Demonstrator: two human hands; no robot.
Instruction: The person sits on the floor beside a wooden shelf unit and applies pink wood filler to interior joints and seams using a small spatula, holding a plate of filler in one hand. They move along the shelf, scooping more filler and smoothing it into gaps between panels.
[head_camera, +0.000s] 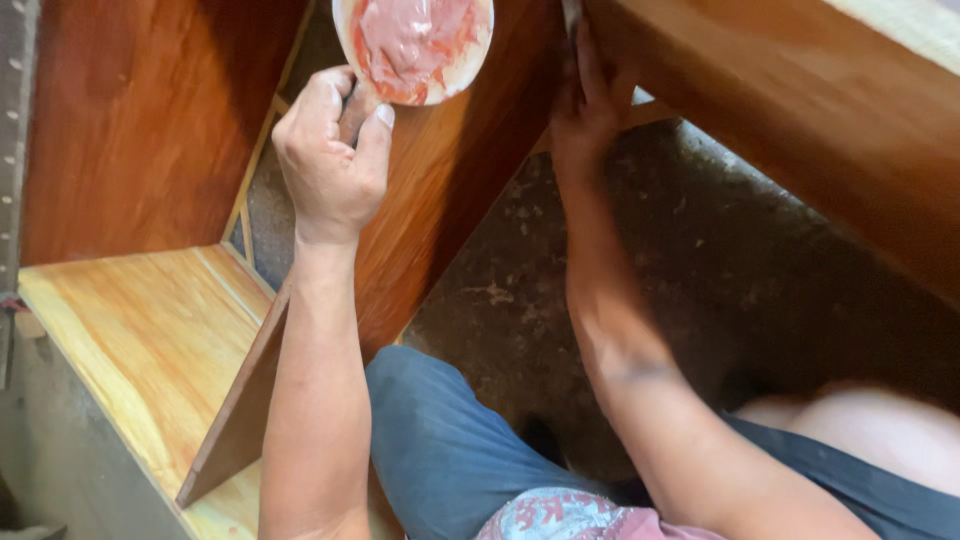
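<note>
Nearest the camera are the person's blue-trousered knee (440, 450) and pink shirt hem (580, 518), seen from above, with two bare forearms reaching away from them.

The left hand (332, 160) is curled shut around the edge of one round dish (415, 45), thumb and fingers pinching it at the lower left rim. The dish sits at the top of the view, tilted toward the camera, and is smeared inside with thick reddish-pink paste, streaked orange at the rim.

The right hand (588, 105) is pressed flat, fingers together, against the underside of a slanting wooden board (800, 110) at the upper right; it may be holding a small tool, but this cannot be told.

Three reddish-brown wooden panels stand around the hands: the board, one upright panel (440, 200) between the arms, and another (140, 120) at the left. A paler yellow plank (140, 340) lies flat at the lower left. Beneath is a rough, stained concrete floor (720, 280).
</note>
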